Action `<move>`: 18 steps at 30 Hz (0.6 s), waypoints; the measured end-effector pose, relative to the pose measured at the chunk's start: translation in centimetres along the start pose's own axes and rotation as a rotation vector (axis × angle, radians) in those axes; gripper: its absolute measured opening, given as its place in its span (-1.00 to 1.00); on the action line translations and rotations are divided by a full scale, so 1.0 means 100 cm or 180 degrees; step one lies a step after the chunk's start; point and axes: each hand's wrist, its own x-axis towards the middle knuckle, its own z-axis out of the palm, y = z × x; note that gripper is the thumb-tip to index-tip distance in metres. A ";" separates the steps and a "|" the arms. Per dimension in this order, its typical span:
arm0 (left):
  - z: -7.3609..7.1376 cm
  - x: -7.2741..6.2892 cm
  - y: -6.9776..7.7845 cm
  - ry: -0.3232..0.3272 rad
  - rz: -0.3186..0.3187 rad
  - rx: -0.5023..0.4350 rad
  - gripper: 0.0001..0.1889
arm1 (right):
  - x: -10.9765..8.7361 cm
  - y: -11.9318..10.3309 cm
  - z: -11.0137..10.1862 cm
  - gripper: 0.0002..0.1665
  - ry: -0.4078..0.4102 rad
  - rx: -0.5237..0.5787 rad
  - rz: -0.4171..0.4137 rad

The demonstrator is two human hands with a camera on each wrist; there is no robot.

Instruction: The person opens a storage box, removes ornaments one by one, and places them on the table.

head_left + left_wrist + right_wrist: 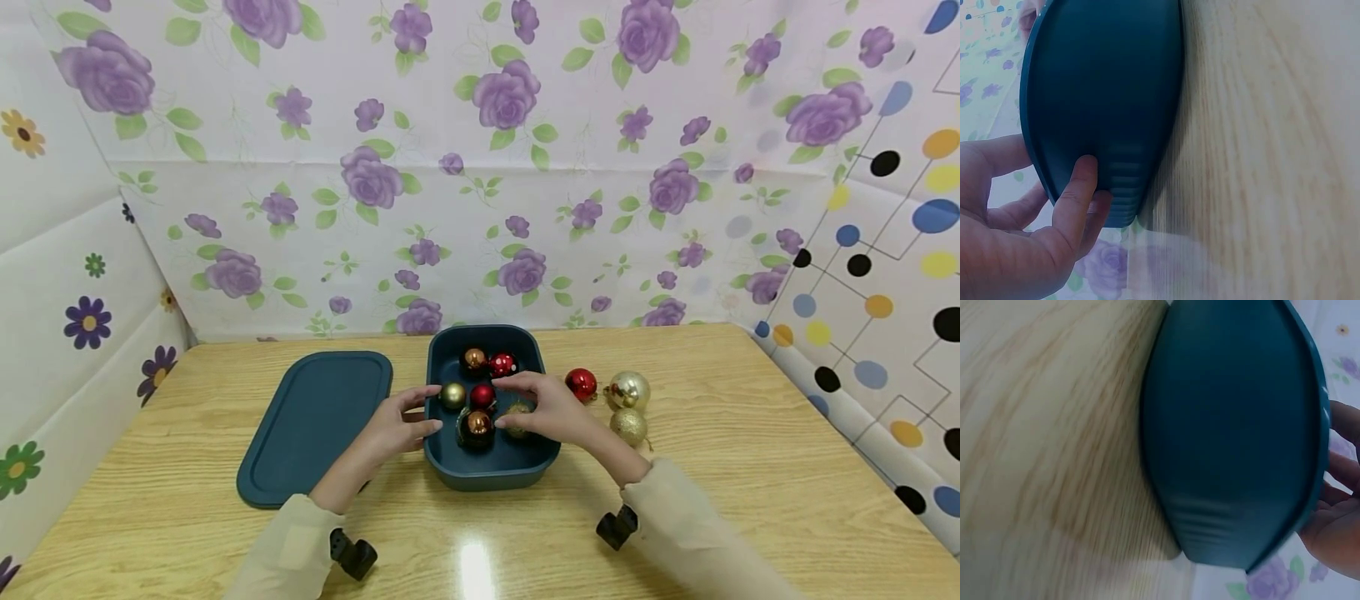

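The box point(491, 480) holds red, gold and copper baubles point(482, 395), left hand point(399, 423) touching its side, right hand point(551, 408) above, both with fingers apart

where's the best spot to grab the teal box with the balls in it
Probably by both side walls, midway along: left hand from the left, right hand from the right. The box stands upright, open-topped and holding round balls, so opposed grips should help keep it level.
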 end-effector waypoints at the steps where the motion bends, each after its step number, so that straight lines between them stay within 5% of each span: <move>1: 0.000 0.000 0.000 -0.0007 0.0012 0.0007 -0.44 | 0.002 -0.001 0.002 -0.39 -0.0046 -0.0054 -0.0048; 7: 0.000 -0.001 0.001 0.0000 0.0001 0.0018 -0.46 | 0.012 -0.002 0.013 -0.42 -0.0259 -0.0530 -0.0118; 18: 0.002 0.002 -0.001 0.0077 -0.0052 0.0065 -0.46 | 0.023 0.005 0.020 -0.49 -0.0426 -0.0848 -0.0209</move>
